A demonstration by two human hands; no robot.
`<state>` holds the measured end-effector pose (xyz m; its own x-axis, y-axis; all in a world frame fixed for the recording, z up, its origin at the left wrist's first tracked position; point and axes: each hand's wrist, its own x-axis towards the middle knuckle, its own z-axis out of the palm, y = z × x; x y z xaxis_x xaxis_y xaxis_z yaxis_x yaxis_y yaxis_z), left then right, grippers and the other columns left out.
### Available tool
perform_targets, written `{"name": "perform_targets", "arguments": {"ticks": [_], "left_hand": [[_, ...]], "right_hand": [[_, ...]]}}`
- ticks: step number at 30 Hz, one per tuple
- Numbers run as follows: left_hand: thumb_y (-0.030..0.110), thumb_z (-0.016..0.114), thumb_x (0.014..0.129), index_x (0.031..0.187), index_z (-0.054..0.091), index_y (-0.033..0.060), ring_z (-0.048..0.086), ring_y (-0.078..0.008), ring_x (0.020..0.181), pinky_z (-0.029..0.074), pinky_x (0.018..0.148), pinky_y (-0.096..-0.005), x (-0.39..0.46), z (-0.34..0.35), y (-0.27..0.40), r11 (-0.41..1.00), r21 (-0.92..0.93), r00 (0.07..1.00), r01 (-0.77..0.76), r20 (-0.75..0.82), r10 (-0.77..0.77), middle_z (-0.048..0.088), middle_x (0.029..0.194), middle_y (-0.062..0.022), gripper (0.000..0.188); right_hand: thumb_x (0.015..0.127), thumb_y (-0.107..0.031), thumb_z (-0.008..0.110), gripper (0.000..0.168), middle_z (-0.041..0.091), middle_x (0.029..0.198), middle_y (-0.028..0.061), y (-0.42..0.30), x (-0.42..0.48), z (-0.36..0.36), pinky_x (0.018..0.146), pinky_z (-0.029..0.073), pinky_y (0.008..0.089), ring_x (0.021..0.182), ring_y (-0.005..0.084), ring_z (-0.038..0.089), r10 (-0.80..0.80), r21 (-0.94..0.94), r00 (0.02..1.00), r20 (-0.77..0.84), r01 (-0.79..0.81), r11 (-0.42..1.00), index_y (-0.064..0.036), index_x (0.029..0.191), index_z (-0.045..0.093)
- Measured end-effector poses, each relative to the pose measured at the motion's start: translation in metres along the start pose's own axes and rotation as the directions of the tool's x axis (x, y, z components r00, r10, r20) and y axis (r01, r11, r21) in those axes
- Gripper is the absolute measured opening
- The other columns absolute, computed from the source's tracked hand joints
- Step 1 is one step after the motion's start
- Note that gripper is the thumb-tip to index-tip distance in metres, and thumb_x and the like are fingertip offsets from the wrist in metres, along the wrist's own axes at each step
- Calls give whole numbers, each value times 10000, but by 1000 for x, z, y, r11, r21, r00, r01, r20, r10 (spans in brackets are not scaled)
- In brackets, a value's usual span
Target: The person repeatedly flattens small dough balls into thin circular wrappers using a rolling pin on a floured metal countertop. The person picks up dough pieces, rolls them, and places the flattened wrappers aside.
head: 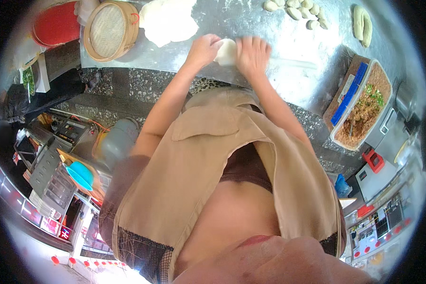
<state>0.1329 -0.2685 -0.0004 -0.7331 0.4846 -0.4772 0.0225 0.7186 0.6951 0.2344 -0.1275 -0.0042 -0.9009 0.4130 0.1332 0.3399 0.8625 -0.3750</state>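
A small flat round of white dough [226, 54] lies at the near edge of the metal worktop [213, 21]. My left hand [203, 51] pinches its left rim between thumb and fingers. Palm down, my right hand [252, 56] presses on a thin rolling pin [296, 64], whose pale, blurred end sticks out to the right. The pin's other end is hidden under the hand and by the dough's right side. Beyond my left hand spreads a large white patch [168, 21], overexposed, that looks like flour or dough.
Small dough pieces [305, 12] and a folded dough rope [362, 26] lie at the far right. A tub of minced filling [364, 106] with chopped greens stands right. At left are a bamboo steamer basket [108, 32], a red container [55, 25] and another person's dark-clothed leg [46, 92].
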Motion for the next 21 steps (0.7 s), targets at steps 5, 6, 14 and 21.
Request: {"name": "perform_targets", "arguments": {"ticks": [5,6,14,21], "left_hand": [[262,677,813,1033,692,65,670,-275,824,511,752,-372,31,-21,34,937,315,975,-150,202,89,704,926,-129,296],[261,680,813,1033,693,67,672,-263,820,511,742,-365,30,-28,36,952,257,973,-166,201,115,707,918,-123,294],[255,682,830,1118,641,37,614,-264,966,479,867,-362,97,-28,88,872,415,661,-260,-582,474,603,1100,-154,364],[194,651,825,1066,653,90,604,-313,963,482,859,-393,107,85,101,875,196,847,-442,-231,479,620,997,-140,263]], "right_hand": [[867,-336,540,261,578,905,126,6,28,6,880,357,479,904,312,534,65,6,997,-47,-65,998,-82,860,603],[862,-340,546,264,581,927,123,13,2,0,892,350,481,912,311,533,83,33,997,-5,-83,996,-84,879,608],[889,-319,509,230,567,947,83,101,-32,-32,880,318,438,938,280,492,93,-119,979,-182,-116,986,-108,878,601],[859,-324,544,221,551,896,85,102,-30,-25,866,331,450,910,290,488,172,-171,968,-181,-203,964,-107,828,576]]}}
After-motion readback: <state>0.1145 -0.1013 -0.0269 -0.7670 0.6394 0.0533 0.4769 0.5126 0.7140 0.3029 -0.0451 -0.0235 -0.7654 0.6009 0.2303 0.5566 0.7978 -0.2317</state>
